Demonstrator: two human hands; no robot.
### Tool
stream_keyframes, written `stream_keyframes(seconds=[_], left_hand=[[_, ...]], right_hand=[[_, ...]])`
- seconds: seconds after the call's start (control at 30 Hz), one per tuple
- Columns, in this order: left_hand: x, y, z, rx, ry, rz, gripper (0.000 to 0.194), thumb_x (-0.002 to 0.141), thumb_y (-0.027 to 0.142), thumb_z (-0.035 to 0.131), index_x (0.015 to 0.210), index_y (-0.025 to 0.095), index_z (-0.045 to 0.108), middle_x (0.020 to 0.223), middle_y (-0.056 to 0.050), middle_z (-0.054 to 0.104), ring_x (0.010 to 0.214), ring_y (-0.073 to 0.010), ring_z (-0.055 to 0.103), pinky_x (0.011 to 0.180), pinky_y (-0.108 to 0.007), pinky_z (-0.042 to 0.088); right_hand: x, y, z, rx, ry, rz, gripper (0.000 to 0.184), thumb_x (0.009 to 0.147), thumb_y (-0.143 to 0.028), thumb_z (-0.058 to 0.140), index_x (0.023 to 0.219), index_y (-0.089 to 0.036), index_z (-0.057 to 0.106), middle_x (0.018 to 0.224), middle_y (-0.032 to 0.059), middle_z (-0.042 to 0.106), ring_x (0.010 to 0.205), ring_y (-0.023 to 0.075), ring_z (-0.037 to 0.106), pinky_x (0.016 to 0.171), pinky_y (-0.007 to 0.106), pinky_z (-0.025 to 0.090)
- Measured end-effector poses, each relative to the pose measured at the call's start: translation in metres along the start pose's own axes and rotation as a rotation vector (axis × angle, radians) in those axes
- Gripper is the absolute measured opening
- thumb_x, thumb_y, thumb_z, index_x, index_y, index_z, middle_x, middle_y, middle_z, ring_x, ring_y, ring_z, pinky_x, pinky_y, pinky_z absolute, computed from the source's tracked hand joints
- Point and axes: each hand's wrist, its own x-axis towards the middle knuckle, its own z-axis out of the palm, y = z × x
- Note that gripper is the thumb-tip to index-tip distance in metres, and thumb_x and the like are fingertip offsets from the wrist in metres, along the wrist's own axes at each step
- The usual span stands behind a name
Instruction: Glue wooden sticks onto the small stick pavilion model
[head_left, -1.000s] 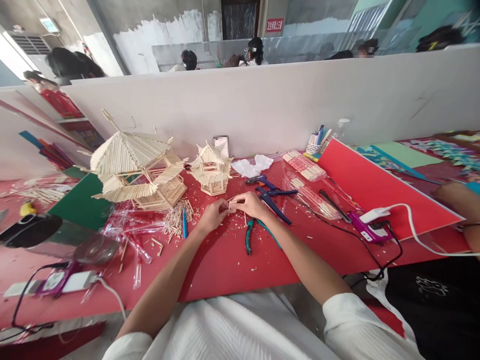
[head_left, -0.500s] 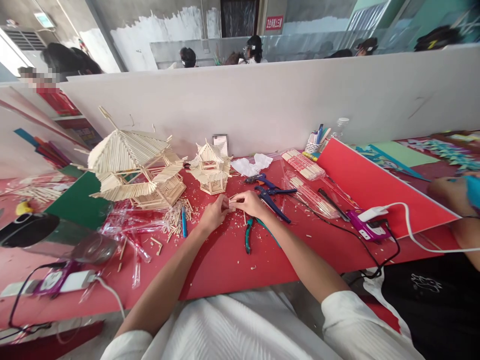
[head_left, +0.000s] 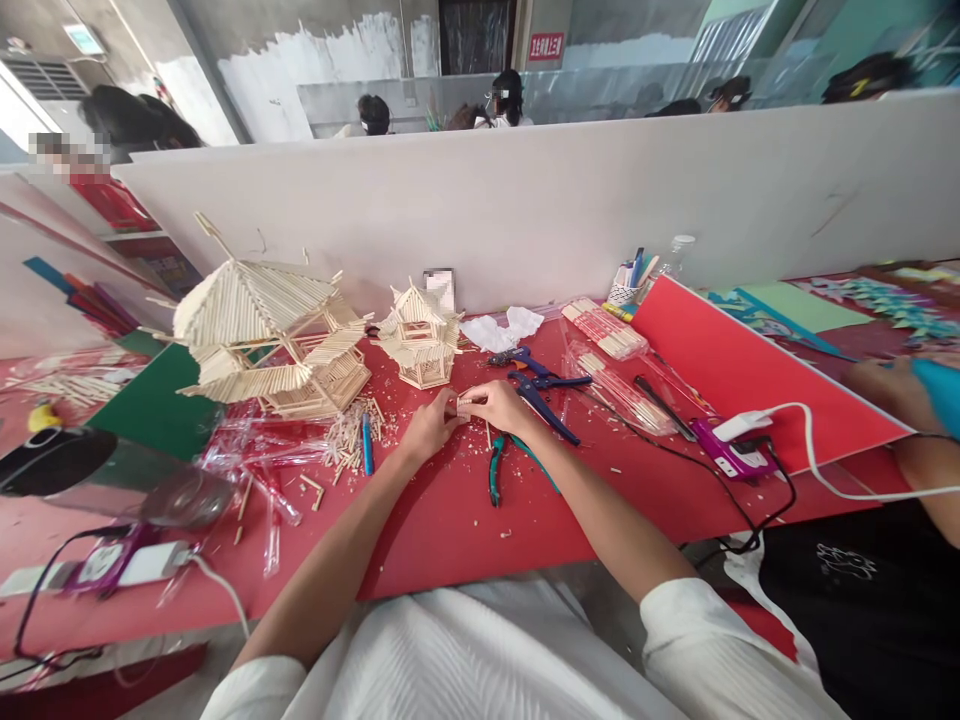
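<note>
Fingertips of my left hand (head_left: 429, 427) and my right hand (head_left: 496, 405) meet over the middle of the table, both closed in a pinch. Between them is a small piece of pale wooden sticks (head_left: 463, 408), mostly hidden by the fingers. Just beyond stands a small wooden-stick pavilion (head_left: 420, 345); a larger stick pavilion (head_left: 262, 330) is to its left. Teal-handled pliers (head_left: 496, 470) lie partly beneath my right forearm. A blue-handled cutter (head_left: 551, 400) and a blue glue gun (head_left: 517, 357) lie beyond my right hand.
Cut sticks (head_left: 349, 440), a blue pen (head_left: 367, 443) and plastic wrappers (head_left: 262, 440) lie left. Packs of sticks (head_left: 611, 330), a red board (head_left: 750, 370) and a purple power strip (head_left: 731, 450) with cables are right. A clear bottle (head_left: 172, 495) lies far left. A co-worker's arm (head_left: 892, 400) rests at right.
My hands keep the same pinch at nearly the same spot. The view has shifted very slightly, and the co-worker's arm at the right has moved a little.
</note>
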Motion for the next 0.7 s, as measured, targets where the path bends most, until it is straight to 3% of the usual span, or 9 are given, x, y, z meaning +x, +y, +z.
stream_keyframes(seconds=[0.4, 0.7], left_hand=[[0.001, -0.012, 0.0, -0.215, -0.012, 0.032, 0.031, 0.087, 0.028, 0.066, 0.115, 0.025, 0.053, 0.099, -0.005, 0.079, 0.097, -0.0249, 0.075, 0.087, -0.036, 0.053], [-0.003, -0.011, -0.004, -0.354, -0.122, -0.087, 0.04, 0.083, 0.034, 0.069, 0.114, 0.021, 0.048, 0.089, -0.005, 0.078, 0.071, -0.0191, 0.07, 0.059, -0.026, 0.045]], right_hand=[[0.001, -0.001, -0.003, 0.089, -0.02, 0.035, 0.04, 0.081, -0.054, 0.074, 0.093, -0.017, 0.082, 0.095, 0.0093, 0.08, 0.09, 0.0284, 0.074, 0.075, 0.031, 0.054], [0.003, 0.005, 0.004, 0.182, -0.079, 0.048, 0.044, 0.079, -0.056, 0.074, 0.091, -0.014, 0.079, 0.094, 0.0108, 0.079, 0.087, 0.0256, 0.073, 0.074, 0.03, 0.053]])
